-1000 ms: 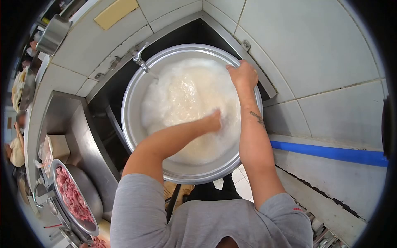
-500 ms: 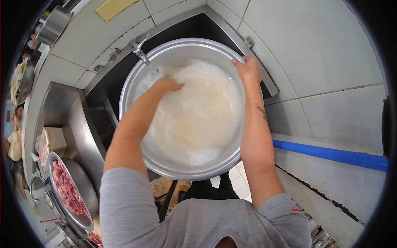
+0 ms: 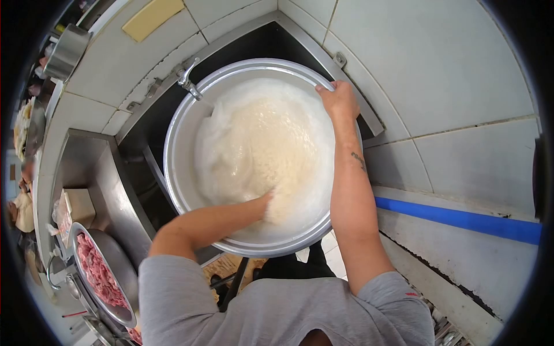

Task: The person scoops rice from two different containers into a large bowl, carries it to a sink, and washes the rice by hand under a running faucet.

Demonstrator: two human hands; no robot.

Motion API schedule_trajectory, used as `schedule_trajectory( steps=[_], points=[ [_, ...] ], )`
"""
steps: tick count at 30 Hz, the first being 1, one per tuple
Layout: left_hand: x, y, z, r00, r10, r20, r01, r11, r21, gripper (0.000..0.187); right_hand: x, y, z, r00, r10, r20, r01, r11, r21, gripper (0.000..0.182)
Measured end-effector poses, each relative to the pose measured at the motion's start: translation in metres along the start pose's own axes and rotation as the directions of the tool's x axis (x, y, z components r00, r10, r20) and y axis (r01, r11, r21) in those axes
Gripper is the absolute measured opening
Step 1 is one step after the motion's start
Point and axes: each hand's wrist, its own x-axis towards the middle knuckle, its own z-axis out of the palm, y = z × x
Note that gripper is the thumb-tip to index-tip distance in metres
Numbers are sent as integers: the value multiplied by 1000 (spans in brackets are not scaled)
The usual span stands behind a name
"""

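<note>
A large round metal basin (image 3: pixel 178 193) rests over the sink. Swirling cloudy white water (image 3: pixel 271 144) fills much of it, with pale beige grains that look like rice (image 3: pixel 285 190) showing beneath. My left hand (image 3: pixel 268 203) is dipped in this water near the side closest to me, its fingers hidden under the surface. At the far right, my right hand (image 3: pixel 340 101) grips the basin's rim, fingers wrapped over the edge. A chrome tap (image 3: pixel 189 81) stands at the basin's upper left, beside its rim.
On the left, a metal bowl of raw meat (image 3: pixel 101 274) sits near a pale block-shaped container (image 3: pixel 79 207) in another steel sink (image 3: pixel 109 173). A metal pot (image 3: pixel 68 52) stands at upper left. A blue pipe (image 3: pixel 456 219) runs along the tiled wall at right.
My left hand has swept from the basin's far left side down to its near side, through the water. The water has swirled, exposing more grains. My right hand keeps hold of the rim.
</note>
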Motion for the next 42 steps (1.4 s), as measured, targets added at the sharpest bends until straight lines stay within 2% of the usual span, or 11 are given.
schedule_trajectory(
  steps=[1, 2, 4, 5, 6, 15, 21, 27, 31, 34, 42],
  points=[
    [16, 9, 12, 969, 142, -201, -161, 984, -79, 33, 0, 0, 0, 1000, 2, 0, -2, 1000, -8, 45],
    [41, 2, 31, 677, 347, -649, -599, 772, -212, 32, -1, -1, 0, 1000, -5, -10, 5, 1000, -8, 45],
    [80, 11, 22, 371, 424, -826, -732, 681, 21, 31, -4, -2, -1, 1000, -17, -26, 16, 1000, -10, 47],
    [92, 26, -19, 826, 532, -186, -417, 798, 435, 28, -4, -1, 0, 1000, -14, -19, 13, 1000, -13, 47],
    [83, 60, -61, 977, 146, -155, -108, 967, 231, 29, -1, -1, 0, 1000, -12, -14, 12, 1000, -16, 47],
    [69, -35, -112, 799, -190, -571, 446, 824, 349, 55, 5, 5, 3, 999, -16, 31, 17, 1000, -16, 49],
    [-13, -4, -80, 937, -332, -111, 348, 918, 190, 71, 0, 3, 1, 1000, -21, 7, 21, 1000, -21, 48],
    [-60, 34, -115, 887, 4, 463, -120, 968, 220, 66, 1, 1, 1, 1000, -27, 8, 27, 999, -39, 50],
    [-25, 20, -169, 990, 47, -136, -20, 982, 190, 24, -1, 0, 1, 1000, -13, -2, 13, 999, -38, 50],
    [39, -25, -163, 656, -9, -755, 231, 954, 190, 15, -2, -1, 1, 1000, -17, -19, 16, 999, -38, 50],
    [117, -120, -126, 965, -220, -142, 261, 849, 459, 31, -4, -3, 0, 1000, -21, -9, 21, 999, -43, 47]
  ],
)
